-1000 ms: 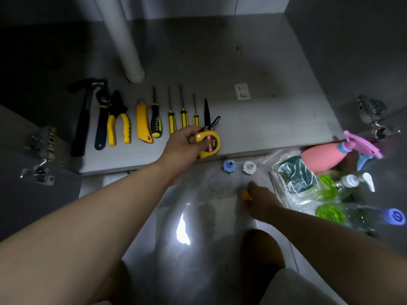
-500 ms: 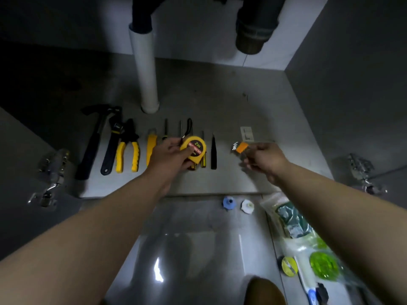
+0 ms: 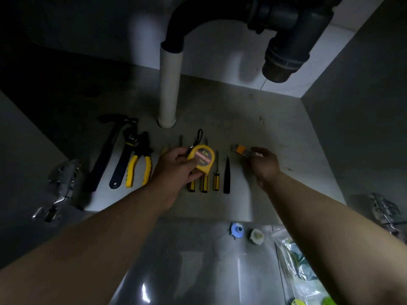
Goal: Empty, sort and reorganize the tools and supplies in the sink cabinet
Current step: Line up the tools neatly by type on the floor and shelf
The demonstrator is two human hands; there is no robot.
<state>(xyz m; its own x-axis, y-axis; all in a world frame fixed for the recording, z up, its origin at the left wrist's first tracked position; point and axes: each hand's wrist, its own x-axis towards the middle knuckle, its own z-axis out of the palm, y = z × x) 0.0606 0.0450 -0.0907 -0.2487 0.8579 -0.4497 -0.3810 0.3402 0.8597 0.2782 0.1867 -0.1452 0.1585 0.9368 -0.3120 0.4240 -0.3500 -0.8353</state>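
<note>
Tape measure (image 3: 201, 159), yellow, 2m: L hand (image 3: 175, 170) grips it over screwdrivers (image 3: 215, 182), prob. seeking a slot. Hex key set (image 3: 241, 149): R hand (image 3: 265, 165) pinches it just above cabinet floor (image 3: 275, 194), likely extending tool row.

A white drain pipe (image 3: 168, 89) stands upright at the far middle, and a dark trap (image 3: 284, 51) hangs far right. A left hinge (image 3: 59, 186) and a right hinge (image 3: 383, 210) are at the sides. Glossy floor tiles (image 3: 187, 271) lie near.
</note>
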